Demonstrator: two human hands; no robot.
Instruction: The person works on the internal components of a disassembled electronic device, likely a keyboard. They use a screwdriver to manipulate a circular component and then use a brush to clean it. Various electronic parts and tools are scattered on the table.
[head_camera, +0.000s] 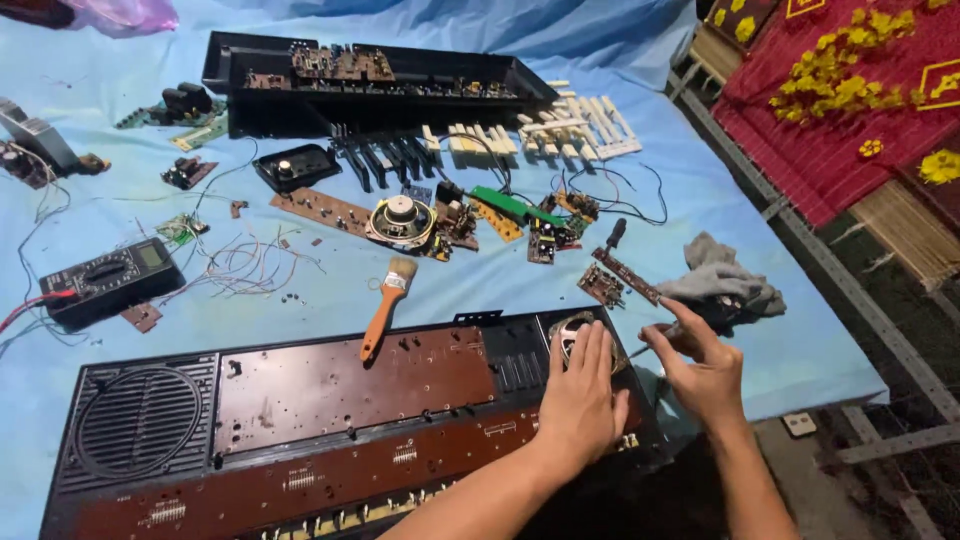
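A dark keyboard casing (330, 400) with a brown inner panel lies face down in front of me. My left hand (583, 395) lies flat on its right end, covering a round speaker (572, 335). My right hand (700, 370) is beside it, fingers pinched on a thin tool, apparently a screwdriver (650, 345), whose tip points at the speaker's edge. A round speaker grille (140, 420) shows at the casing's left end.
An orange-handled brush (385, 305) rests on the casing's far edge. A black multimeter (108, 280), loose wires, circuit boards (520, 215), a loose speaker (402, 220), black and white keys (480, 145), another black casing (370, 85) and a grey rag (720, 275) lie on the blue sheet.
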